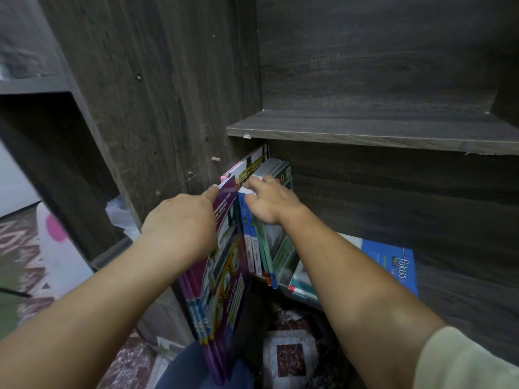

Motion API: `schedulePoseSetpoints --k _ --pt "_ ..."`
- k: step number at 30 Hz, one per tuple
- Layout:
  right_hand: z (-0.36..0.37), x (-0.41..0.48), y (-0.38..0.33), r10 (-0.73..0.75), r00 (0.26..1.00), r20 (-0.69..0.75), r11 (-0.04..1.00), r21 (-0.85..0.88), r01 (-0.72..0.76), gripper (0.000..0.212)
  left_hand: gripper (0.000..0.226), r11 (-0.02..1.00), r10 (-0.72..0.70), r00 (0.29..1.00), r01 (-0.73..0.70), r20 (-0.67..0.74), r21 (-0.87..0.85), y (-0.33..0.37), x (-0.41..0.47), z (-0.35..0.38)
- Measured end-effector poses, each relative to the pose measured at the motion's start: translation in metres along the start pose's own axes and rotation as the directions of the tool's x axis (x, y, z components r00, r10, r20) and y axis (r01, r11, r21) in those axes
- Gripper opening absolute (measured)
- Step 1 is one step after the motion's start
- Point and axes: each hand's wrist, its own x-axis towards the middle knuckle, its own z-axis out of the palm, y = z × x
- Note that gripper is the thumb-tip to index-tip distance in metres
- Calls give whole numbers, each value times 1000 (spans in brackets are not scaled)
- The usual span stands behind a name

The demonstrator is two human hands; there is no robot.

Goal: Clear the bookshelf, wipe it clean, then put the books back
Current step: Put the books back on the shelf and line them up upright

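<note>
Your books sit in the dark wood-grain bookshelf (168, 80), all of them below its bare shelf board (365, 130).

The purple books (224, 276) are a thin stack of glossy workbooks with purple spines, yellow rings and white print on the front cover. They lean out of the compartment under the left end of the shelf board, with the top corner just below the board and the bottom edge well out in front, over your blue-clad knee (191, 369).

Your left hand (182, 220) holds this stack from its left side. One finger lies straight along the top corner; the other fingers are hidden behind the cover, so you cannot tell how far they wrap.

Just right of the stack, still under the left end of the board, stand the upright books (261, 248) with blue, white and green spines. Your right hand (269, 203) rests on top of them, fingers curled over the white page edges and gripping them.

Behind both hands, closest under the board, a tilted book (250, 164) with a white, black and yellow cover leans against the side panel.

Below the middle of the board, a blue book (393, 262) printed "fokus" lies flat on other flat books, to the right of your right forearm and clear of both hands.
</note>
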Motion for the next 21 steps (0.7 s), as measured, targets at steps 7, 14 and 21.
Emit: schedulePoseSetpoints --k 7,14,21 --pt "12 -5 20 -90 973 -211 996 -42 83 36 82 999 46 999 -46 -4 0 6 6 -1" --pt "7 -13 33 -125 957 -263 990 30 138 28 76 999 45 999 -44 -28 31 22 33 -5" --pt "1 -20 43 -120 966 -230 982 114 149 26 77 995 48 998 -44 -44 85 25 50 -23"
